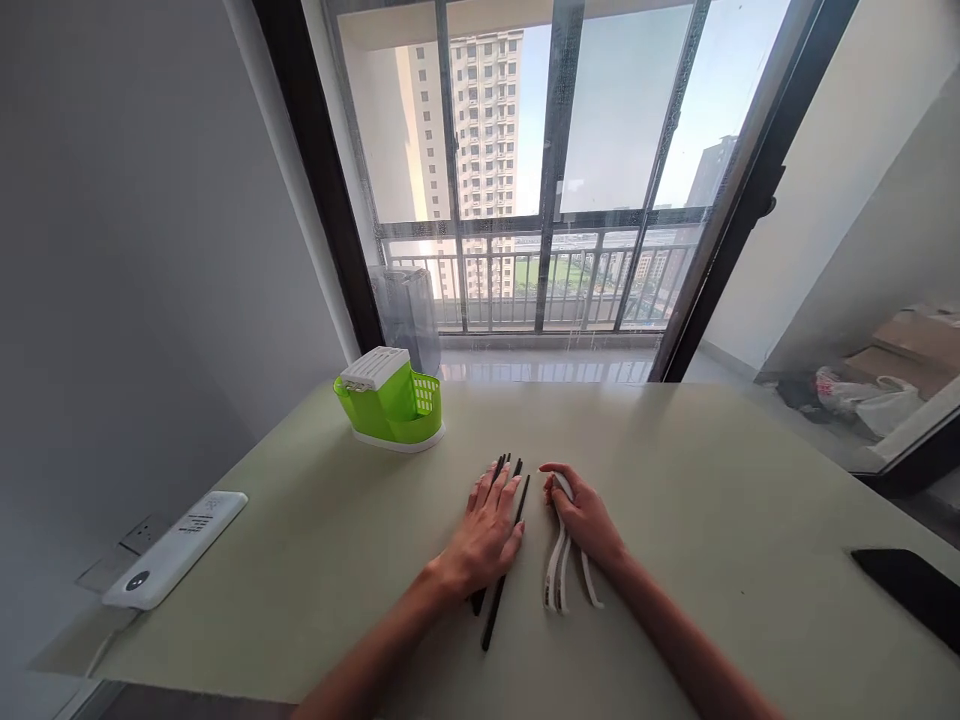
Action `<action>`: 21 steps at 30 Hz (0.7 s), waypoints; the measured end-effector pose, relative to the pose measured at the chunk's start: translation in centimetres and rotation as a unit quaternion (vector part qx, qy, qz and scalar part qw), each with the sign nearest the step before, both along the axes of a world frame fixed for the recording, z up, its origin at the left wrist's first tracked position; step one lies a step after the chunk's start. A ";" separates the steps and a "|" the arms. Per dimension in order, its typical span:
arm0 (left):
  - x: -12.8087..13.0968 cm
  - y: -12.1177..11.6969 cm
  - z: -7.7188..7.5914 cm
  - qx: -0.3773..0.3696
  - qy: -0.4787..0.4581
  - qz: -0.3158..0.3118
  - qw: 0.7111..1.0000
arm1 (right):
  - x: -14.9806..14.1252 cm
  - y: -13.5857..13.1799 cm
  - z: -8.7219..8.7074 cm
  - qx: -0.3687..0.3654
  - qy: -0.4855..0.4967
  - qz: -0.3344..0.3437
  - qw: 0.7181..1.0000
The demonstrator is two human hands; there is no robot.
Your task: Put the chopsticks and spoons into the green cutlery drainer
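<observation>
My left hand (486, 530) lies flat over several black chopsticks (493, 610), its fingers stretched out along them. Their tips show past my fingertips, and one chopstick lies slightly apart on the right, by my thumb. To the right, my right hand (585, 515) is closed around several white spoons (559, 570). The spoons' curved handles point back toward me and fan out a little, while their other ends are mostly hidden in my fingers. Both hands rest at the middle of the pale green table (675, 470).
A green and white utensil holder (390, 405) stands at the table's back left. On the left edge lies a white power strip (176, 550) with a cable. A black flat object (907, 590) is at the right edge. Beyond the table is a glass door.
</observation>
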State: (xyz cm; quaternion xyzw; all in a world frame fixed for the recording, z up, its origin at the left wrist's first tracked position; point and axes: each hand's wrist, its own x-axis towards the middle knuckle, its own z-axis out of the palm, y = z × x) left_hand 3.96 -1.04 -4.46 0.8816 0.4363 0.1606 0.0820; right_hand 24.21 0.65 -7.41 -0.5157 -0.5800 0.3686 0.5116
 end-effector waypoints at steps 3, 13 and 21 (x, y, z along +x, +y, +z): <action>0.4 -0.1 -0.4 -0.018 0.004 0.033 0.999 | -0.1 0.0 0.1 0.009 -0.031 0.004 0.999; 0.7 -0.5 -1.2 -0.051 0.004 0.083 0.995 | -0.1 0.6 0.1 0.039 -0.064 0.055 0.996; -1.4 2.8 3.8 0.115 -0.063 0.102 0.986 | -0.3 0.6 -0.2 0.036 -0.025 0.106 0.993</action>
